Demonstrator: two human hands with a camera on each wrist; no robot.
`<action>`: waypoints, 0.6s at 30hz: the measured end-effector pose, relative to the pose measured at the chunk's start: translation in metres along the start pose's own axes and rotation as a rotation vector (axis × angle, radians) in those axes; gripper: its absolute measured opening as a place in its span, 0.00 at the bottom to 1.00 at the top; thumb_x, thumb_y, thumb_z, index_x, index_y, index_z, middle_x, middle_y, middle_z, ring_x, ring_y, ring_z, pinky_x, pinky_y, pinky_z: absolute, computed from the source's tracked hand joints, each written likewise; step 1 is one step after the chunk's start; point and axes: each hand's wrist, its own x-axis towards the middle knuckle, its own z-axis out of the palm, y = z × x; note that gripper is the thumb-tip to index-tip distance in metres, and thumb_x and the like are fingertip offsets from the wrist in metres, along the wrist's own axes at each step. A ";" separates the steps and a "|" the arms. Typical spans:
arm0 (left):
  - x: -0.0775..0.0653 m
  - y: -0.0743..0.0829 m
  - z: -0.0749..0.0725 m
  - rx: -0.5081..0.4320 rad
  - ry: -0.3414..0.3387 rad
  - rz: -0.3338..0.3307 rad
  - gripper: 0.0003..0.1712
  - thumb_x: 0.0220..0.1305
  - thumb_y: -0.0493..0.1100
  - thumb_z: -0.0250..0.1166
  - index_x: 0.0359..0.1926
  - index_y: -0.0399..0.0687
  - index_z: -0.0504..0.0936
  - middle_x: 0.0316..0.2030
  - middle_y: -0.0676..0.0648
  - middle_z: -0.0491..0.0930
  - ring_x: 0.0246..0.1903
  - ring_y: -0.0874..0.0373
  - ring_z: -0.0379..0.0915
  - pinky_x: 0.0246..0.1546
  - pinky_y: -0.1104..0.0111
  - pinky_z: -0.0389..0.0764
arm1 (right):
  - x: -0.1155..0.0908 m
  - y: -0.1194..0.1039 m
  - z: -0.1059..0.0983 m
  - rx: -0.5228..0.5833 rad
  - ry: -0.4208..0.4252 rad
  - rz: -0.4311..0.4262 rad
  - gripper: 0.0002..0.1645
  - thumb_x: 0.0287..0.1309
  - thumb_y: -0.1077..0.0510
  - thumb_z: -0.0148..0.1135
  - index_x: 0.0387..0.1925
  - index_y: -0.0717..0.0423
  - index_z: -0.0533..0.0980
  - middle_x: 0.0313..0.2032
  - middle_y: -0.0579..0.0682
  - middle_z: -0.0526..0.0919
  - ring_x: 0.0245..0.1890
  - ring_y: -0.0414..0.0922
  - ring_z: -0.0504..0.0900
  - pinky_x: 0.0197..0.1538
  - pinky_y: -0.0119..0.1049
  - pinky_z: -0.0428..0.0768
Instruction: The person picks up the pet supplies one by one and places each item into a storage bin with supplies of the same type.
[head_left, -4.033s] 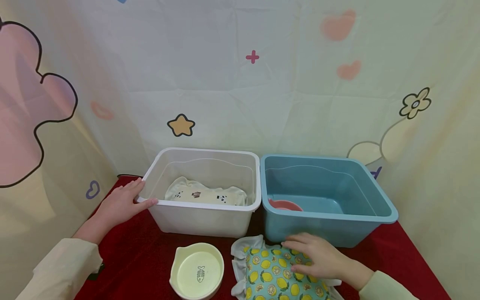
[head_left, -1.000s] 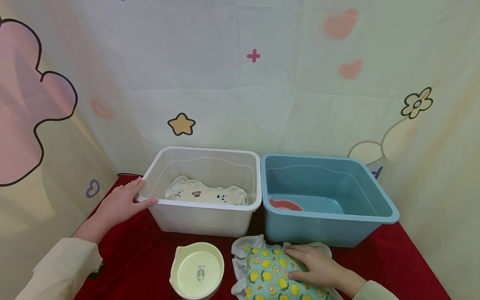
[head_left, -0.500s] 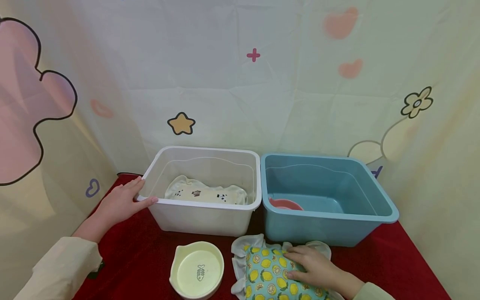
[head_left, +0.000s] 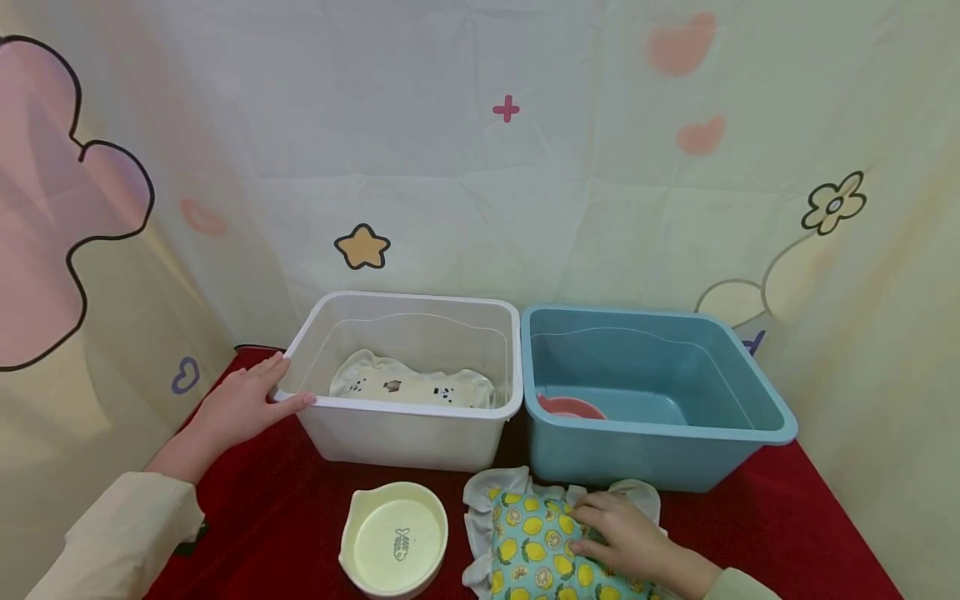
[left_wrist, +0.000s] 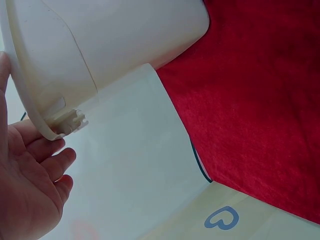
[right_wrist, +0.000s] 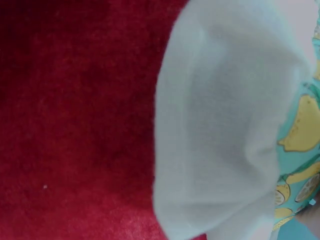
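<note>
Head view: two tubs [head_left: 405, 439] [head_left: 637, 462], left grip [head_left: 243, 404] round one white rim [head_left: 405, 408], right grip [head_left: 622, 533] loose on one lemon-print cushion [head_left: 528, 550].

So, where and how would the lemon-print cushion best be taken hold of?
I'd probably take the lemon-print cushion by its right side, coming from above, where the right hand rests, pinching up a fold: it lies flat and looks softly padded. The blue bin sits close to the far edge and the cream bowl beside the left, so those sides seem tighter.
</note>
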 end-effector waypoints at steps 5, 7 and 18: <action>0.000 0.000 0.001 -0.006 0.004 0.002 0.52 0.52 0.71 0.50 0.64 0.36 0.54 0.63 0.29 0.53 0.58 0.30 0.51 0.51 0.36 0.57 | 0.000 0.001 0.003 0.028 0.055 -0.034 0.17 0.53 0.38 0.51 0.30 0.46 0.73 0.33 0.36 0.73 0.33 0.33 0.70 0.38 0.34 0.73; 0.000 0.000 0.001 -0.005 0.007 0.005 0.52 0.52 0.71 0.50 0.64 0.36 0.54 0.63 0.30 0.53 0.58 0.30 0.52 0.50 0.36 0.58 | -0.001 0.001 0.003 0.044 0.068 -0.037 0.16 0.53 0.38 0.52 0.28 0.45 0.71 0.31 0.34 0.70 0.31 0.31 0.66 0.34 0.30 0.69; -0.001 0.000 0.001 -0.012 0.010 0.001 0.52 0.52 0.71 0.50 0.64 0.36 0.54 0.62 0.30 0.53 0.58 0.30 0.52 0.49 0.35 0.59 | 0.000 0.000 0.008 0.079 0.122 -0.039 0.17 0.49 0.43 0.57 0.20 0.45 0.62 0.23 0.33 0.61 0.24 0.29 0.58 0.29 0.24 0.57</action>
